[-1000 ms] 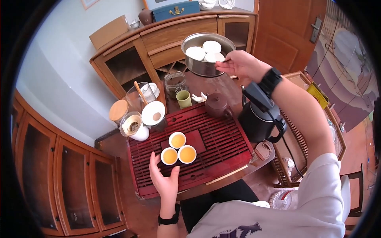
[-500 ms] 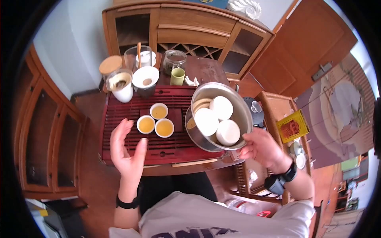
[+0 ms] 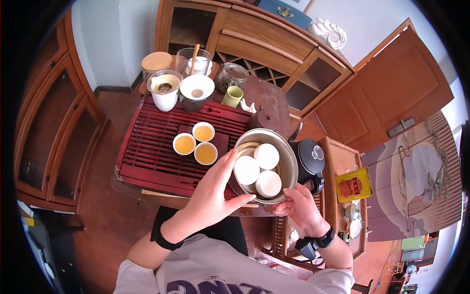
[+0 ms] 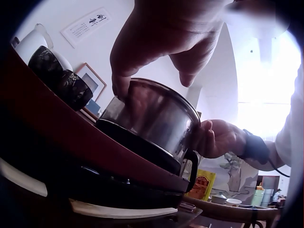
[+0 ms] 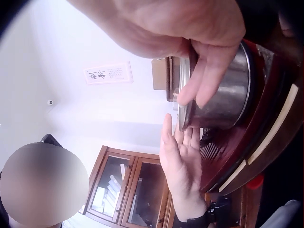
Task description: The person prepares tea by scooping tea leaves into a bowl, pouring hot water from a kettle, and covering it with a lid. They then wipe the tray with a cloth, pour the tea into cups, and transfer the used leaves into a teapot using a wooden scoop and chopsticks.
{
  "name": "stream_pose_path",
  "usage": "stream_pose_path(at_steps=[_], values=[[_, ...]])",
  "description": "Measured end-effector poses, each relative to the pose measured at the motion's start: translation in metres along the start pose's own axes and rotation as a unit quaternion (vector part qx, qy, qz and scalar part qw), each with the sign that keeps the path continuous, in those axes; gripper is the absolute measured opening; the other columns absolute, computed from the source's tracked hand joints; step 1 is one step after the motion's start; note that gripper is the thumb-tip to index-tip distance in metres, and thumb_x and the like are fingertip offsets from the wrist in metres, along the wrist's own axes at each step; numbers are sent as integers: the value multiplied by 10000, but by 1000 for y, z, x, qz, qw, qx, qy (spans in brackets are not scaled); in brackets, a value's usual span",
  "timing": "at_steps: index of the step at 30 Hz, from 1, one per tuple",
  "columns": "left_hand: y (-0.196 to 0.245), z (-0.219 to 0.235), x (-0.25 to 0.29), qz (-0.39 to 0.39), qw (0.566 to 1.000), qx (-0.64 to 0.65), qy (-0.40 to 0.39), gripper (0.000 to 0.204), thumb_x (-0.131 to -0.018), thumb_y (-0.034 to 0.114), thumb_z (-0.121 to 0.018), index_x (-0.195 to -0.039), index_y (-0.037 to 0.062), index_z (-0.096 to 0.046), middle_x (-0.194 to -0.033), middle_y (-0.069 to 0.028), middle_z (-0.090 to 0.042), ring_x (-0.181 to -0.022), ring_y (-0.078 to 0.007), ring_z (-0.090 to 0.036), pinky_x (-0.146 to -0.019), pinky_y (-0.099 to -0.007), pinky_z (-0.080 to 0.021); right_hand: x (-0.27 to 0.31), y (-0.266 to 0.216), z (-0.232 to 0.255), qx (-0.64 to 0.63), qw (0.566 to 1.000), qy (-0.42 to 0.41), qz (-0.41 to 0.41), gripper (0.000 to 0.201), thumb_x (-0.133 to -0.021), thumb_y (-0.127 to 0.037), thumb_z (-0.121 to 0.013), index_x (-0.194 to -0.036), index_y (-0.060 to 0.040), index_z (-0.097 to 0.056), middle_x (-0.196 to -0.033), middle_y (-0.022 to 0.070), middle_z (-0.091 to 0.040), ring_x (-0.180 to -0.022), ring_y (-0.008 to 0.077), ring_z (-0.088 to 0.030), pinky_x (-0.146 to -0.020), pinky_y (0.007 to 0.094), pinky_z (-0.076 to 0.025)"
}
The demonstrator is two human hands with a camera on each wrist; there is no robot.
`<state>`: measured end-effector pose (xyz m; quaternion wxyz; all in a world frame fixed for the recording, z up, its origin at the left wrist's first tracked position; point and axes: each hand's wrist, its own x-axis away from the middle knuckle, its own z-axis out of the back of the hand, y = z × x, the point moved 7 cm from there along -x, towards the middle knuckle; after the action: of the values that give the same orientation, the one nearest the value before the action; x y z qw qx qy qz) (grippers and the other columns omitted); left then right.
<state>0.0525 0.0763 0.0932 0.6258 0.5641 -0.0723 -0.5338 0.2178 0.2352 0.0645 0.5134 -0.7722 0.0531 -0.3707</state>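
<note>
A stainless steel pot point(image 3: 292, 159) stands at the right front of the red slatted tea tray point(image 3: 147, 147), with three white upturned cups point(image 3: 267, 157) inside. My right hand point(image 3: 304, 209) pinches its rim at the near right, thumb on top. On the opposite side, my left hand point(image 3: 211, 188) reaches along the pot with fingers straight and thumb spread; in the left wrist view, a fingertip rests on the steel wall point(image 4: 156, 109). Left of the pot, three small white cups point(image 3: 205, 153) of amber tea sit grouped on the tray.
Behind the tray are a strainer on a white pitcher point(image 3: 165, 98), a white funnel point(image 3: 197, 88), a glass jar point(image 3: 233, 76), a green cup point(image 3: 232, 96) and a brown teapot point(image 3: 264, 120). A black kettle point(image 3: 309, 159) and a yellow tin point(image 3: 353, 184) stand to the right.
The pot has come down from beyond the tray to its right front, carried by my right hand. My left hand has moved from beside the tea cups to the pot's left side.
</note>
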Motion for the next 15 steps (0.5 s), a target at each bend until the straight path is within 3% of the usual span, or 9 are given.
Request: stream_pose_path(at_steps=[3,10,12,13,15], values=[[-8,-1,5,20,1000,9,8,935,-807,236,-804,-1513,-28,-250,-1456,-266,-415,-1337,-395,-451,-1094,-448,-397,-2,1,-1,12,1000,-6,6,255,-1035,-106,-396,-1231,35,-475,-930,188,-704,-706,214,-719,-671,309,-626],[-13,6,19,35,999,-8,29,899,-796,186,-810,-1503,-14,-292,-1440,-253,-440,-1319,-388,-472,-1078,-432,-419,1,3,-14,6,1000,-11,7,264,-1038,-121,-412,-1248,33,-454,-931,190,-698,-714,220,-716,-691,326,-623],[-18,12,24,53,995,62,63,762,-788,135,-805,-1434,2,-423,-1366,-218,-526,-1245,-366,-537,-1030,-412,-462,-1,7,-12,0,1000,-24,11,267,-1039,-123,-414,-1254,29,-452,-941,193,-699,-735,227,-719,-703,334,-624],[-21,16,26,55,995,59,65,762,-788,135,-805,-1434,2,-423,-1366,-218,-526,-1245,-366,-537,-1030,-412,-462,-2,7,-12,-6,999,-33,15,270,-1039,-125,-415,-1260,26,-449,-950,197,-700,-756,233,-723,-714,343,-625],[-21,33,28,4,993,-45,113,587,-772,90,-799,-1303,17,-561,-1242,-173,-613,-1127,-338,-603,-950,-398,-504,0,7,-13,7,1000,-6,13,290,-1034,-146,-430,-1272,19,-445,-893,153,-682,-702,203,-693,-668,325,-607]])
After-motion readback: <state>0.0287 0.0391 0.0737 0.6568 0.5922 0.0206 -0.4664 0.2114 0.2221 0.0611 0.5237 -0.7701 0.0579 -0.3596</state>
